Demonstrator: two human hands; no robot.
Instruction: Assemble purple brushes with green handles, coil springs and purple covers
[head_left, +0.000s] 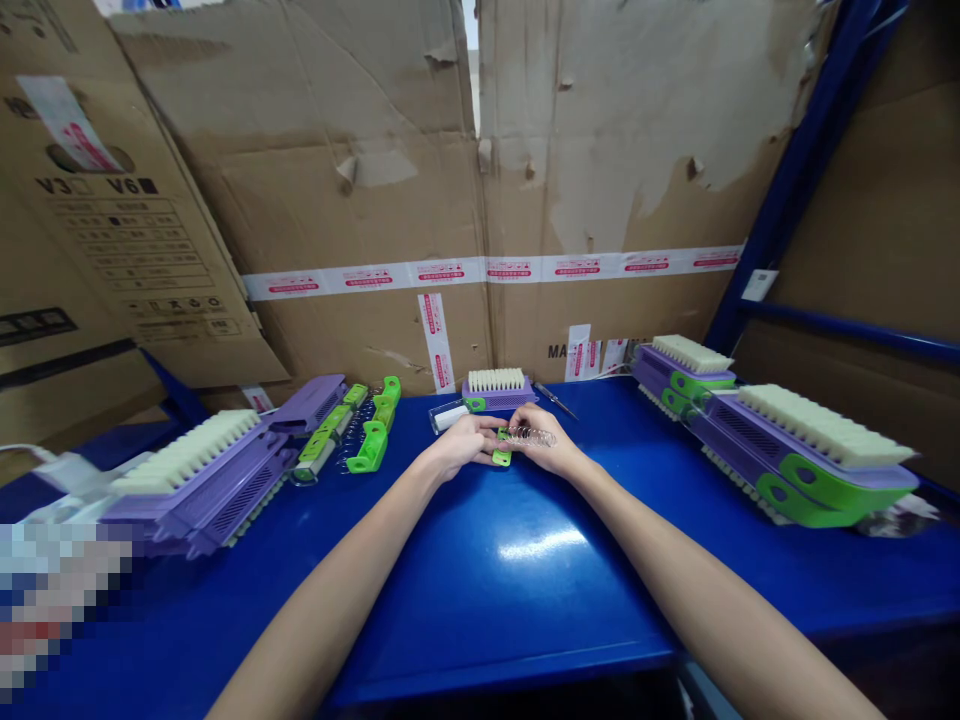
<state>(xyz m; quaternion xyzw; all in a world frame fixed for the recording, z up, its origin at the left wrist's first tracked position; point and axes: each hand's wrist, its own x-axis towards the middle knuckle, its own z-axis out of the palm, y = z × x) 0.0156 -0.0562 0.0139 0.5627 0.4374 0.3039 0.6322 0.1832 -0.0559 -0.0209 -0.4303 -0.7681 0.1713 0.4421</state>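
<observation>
My left hand (460, 446) and my right hand (546, 450) meet over the middle of the blue table, fingers closed around a small green plastic part (502, 457). A metal coil spring (531, 437) lies across the fingers of my right hand, with one end at the green part. Whether the spring is joined to that part, I cannot tell. Just beyond my left hand is a clear piece with a white cylinder (450, 417). A purple brush (498, 388) with cream bristles sits behind both hands.
Stacked purple brushes with green ends stand at the right (810, 450); more purple brushes (202, 480) are at the left. Beside these lie green parts (373, 446) and loose springs (360, 425). A thin pointed tool (556, 400) rests behind my right hand. Cardboard (360, 330) walls the back.
</observation>
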